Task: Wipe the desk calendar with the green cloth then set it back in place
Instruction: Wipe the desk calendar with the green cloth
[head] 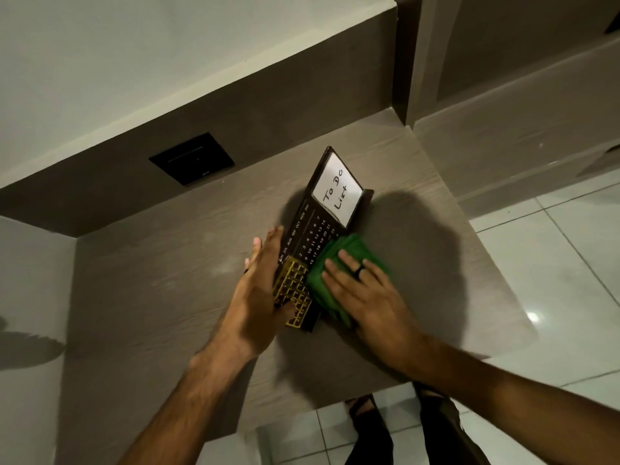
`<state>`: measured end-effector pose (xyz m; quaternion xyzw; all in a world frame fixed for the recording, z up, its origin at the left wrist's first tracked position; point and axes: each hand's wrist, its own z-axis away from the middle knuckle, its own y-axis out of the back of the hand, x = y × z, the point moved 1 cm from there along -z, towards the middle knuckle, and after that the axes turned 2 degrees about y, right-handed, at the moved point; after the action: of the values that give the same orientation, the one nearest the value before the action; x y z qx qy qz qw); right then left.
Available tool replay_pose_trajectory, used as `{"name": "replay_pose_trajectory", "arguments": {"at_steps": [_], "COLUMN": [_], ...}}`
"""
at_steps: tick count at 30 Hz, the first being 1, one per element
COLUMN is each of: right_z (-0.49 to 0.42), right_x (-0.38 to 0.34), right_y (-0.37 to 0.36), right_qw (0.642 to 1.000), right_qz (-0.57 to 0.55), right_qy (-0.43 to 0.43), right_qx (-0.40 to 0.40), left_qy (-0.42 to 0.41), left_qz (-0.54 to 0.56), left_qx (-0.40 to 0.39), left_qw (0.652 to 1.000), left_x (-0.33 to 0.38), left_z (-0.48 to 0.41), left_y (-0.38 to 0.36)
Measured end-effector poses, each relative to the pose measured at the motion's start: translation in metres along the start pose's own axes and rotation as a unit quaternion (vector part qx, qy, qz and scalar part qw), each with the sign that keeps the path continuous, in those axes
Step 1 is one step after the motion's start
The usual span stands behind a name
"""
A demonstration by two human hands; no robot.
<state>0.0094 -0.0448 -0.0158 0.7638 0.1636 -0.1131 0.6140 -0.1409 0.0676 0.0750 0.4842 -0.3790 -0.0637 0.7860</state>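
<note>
A dark desk calendar (312, 229) lies flat on the grey wood-grain desk (167, 280), with month names, date numbers, a gold grid frame at its near end and a white "To Do List" card at its far end. My left hand (258, 293) presses against the calendar's left edge, fingers straight, thumb over the gold grid. The folded green cloth (325, 280) rests on the calendar's right side. My right hand (362, 293), wearing a dark ring, lies flat on the cloth, fingers spread, and hides much of it.
A black wall plate (192, 158) sits in the brown back panel behind the desk. A brown wall corner (406, 62) rises at the desk's far right. White floor tiles (553, 263) lie to the right and below, where my sandalled feet show.
</note>
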Motion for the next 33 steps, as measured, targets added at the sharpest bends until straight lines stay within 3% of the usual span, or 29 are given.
{"name": "replay_pose_trajectory", "arguments": {"at_steps": [11, 14, 18, 20, 22, 25, 27, 30, 32, 33], "right_z": [0.022, 0.008, -0.025, -0.031, -0.027, -0.015, -0.011, -0.015, -0.028, -0.035], "right_x": [-0.023, 0.011, 0.073, 0.081, 0.072, 0.038, 0.005, -0.033, -0.024, -0.013], "right_y": [-0.005, 0.010, 0.048, 0.059, 0.065, 0.063, 0.054, 0.031, 0.027, 0.029], "right_qw": [0.970, 0.977, 0.996, 0.994, 0.988, 0.978, 0.981, 0.981, 0.983, 0.988], "right_qz": [-0.043, -0.075, -0.082, -0.103, -0.140, -0.172, -0.145, -0.050, -0.045, -0.059], "right_qy": [0.219, 0.192, 0.021, -0.033, -0.056, -0.048, 0.028, 0.180, 0.162, 0.102], "right_qx": [-0.094, -0.059, -0.018, -0.015, 0.041, 0.112, 0.122, 0.047, 0.069, 0.100], "left_qy": [-0.006, 0.007, 0.038, 0.042, 0.046, 0.038, 0.052, 0.058, 0.053, 0.046], "left_qz": [-0.009, 0.018, 0.051, 0.042, 0.026, 0.030, 0.062, 0.119, 0.084, 0.059], "left_qx": [-0.019, -0.014, -0.013, -0.002, 0.031, 0.054, 0.037, -0.013, 0.000, 0.018], "left_qw": [1.000, 1.000, 0.998, 0.998, 0.998, 0.997, 0.996, 0.991, 0.995, 0.997], "left_x": [0.003, 0.002, -0.001, -0.002, -0.002, -0.008, -0.011, -0.011, -0.015, -0.017], "left_z": [0.005, 0.002, 0.001, 0.004, 0.006, 0.013, 0.020, 0.022, 0.017, 0.016], "left_y": [0.001, 0.002, 0.001, 0.001, 0.002, 0.003, 0.000, 0.002, 0.000, -0.001]}}
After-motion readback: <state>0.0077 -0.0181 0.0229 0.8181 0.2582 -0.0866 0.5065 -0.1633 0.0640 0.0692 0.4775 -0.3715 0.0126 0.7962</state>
